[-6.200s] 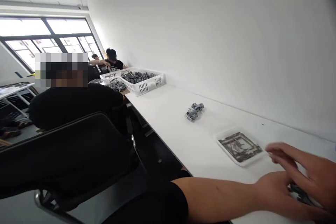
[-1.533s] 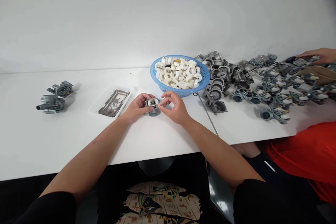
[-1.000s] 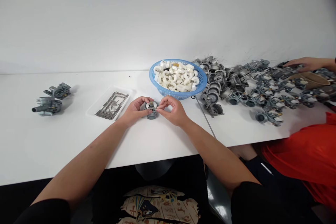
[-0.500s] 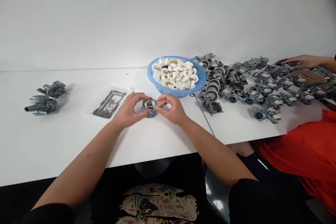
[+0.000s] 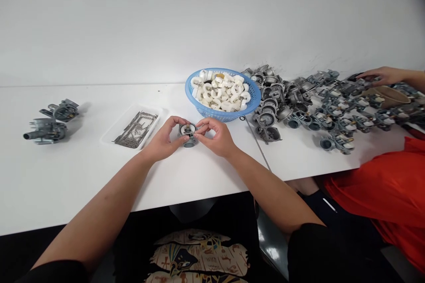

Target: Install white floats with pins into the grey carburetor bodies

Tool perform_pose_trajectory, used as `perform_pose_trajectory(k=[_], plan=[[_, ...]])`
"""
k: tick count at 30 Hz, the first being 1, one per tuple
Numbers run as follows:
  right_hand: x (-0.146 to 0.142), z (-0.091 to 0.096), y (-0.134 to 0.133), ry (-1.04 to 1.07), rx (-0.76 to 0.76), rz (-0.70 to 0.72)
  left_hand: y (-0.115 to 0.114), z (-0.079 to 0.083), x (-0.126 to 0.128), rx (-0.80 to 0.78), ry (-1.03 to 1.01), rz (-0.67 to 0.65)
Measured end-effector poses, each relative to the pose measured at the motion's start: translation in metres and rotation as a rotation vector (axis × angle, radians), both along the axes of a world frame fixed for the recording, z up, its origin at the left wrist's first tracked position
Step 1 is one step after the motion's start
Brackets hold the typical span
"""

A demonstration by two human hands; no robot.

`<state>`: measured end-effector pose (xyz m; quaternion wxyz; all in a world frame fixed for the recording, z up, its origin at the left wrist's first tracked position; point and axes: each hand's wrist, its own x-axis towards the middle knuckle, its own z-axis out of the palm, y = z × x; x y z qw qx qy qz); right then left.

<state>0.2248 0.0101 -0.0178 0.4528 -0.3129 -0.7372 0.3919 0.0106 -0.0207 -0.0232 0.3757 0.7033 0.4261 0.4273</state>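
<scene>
A grey metal carburetor (image 5: 189, 143) stands on the white table between my hands, its open bowl side facing up. Inside its rim sits a white ring-shaped float (image 5: 183, 129). My left hand (image 5: 166, 139) is closed around the carburetor's left side, thumb at the front and fingers behind. On the right, my right hand (image 5: 215, 137) pinches at the float's hinge. Whatever is between those fingertips is too small to make out. To the left, a clear plastic tray (image 5: 108, 139) holds many thin metal pins (image 5: 136, 130).
Behind my hands stands a blue basket (image 5: 215, 115) of white floats (image 5: 229, 93). Metal bowls (image 5: 267, 119) and carburetors (image 5: 337, 141) are heaped to the right, where another person's hand (image 5: 381, 76) reaches in. Two carburetors (image 5: 46, 130) stand at far left.
The view has shifted slightly. Both hands keep the same hold on the carburetor, with only a small shift of the right fingertips at the hinge.
</scene>
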Motion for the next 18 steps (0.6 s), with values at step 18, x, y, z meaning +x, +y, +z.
perform_pose_trajectory(k=[18], plan=[[0.0023, 0.0001, -0.0012, -0.023, 0.029, 0.015, -0.0027, 0.0002, 0.0075, -0.083, -0.122, 0.02]])
